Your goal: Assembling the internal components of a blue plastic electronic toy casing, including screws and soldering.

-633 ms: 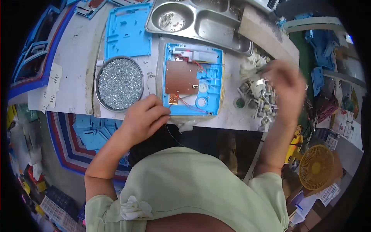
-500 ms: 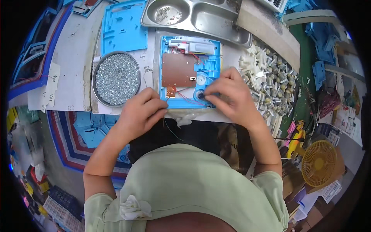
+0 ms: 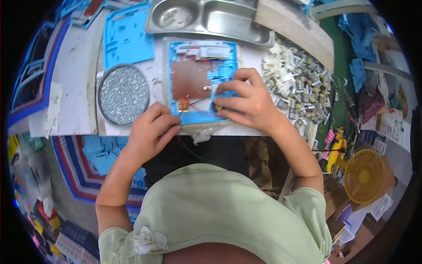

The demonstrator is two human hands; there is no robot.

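Casing (image 3: pixel 198 118), blue and open-topped, lies between 2 hands; left hand (image 3: pixel 151 130) at its lower left corner, fingertips together, pinching what, I cannot tell; right hand (image 3: pixel 253 105) pinching a dark round part (image 3: pixel 216 107) at lower right; brown board (image 3: pixel 190 79) already in; insides uncovered, so seemingly partway, closing undone.

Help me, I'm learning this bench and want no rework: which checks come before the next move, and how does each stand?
1. Left hand at the near left corner of the blue housing: ok.
2. Brown board inside the housing: ok.
3. Dark part at the right hand's fingertips properly seated: cannot tell, fingers cover it.
4. Wire connections sound: cannot tell, too small.
5. Dish of small silver pieces beside the housing: ok.
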